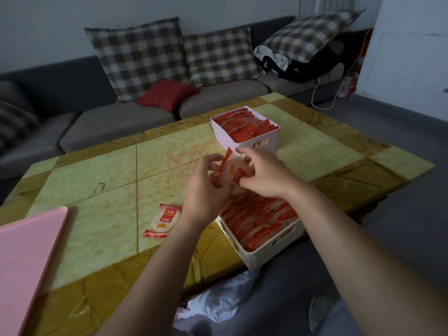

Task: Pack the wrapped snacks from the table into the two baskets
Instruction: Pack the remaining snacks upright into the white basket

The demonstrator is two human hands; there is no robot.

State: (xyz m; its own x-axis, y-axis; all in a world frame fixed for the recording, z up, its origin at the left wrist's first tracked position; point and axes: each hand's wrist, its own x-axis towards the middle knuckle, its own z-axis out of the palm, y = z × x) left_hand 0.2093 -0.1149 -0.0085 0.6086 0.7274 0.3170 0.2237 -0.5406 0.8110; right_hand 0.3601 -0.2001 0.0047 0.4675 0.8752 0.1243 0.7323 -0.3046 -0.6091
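Observation:
Both of my hands hold a small bunch of red-and-white wrapped snacks (230,169) in the air above the near basket. My left hand (206,190) grips the bunch from the left, and my right hand (264,173) pinches it from the right. The near white basket (266,253) sits at the table's front edge, packed with rows of snacks. A far white basket (224,137), also full of snacks, stands behind my hands. One loose wrapped snack (163,220) lies flat on the table, left of the near basket.
The tiled green-and-yellow table (97,180) holds a pink board (26,258) at its near left corner. A grey sofa (121,122) with plaid cushions and a red pillow (167,94) runs behind the table. A white plastic bag (223,297) lies below the table's front edge.

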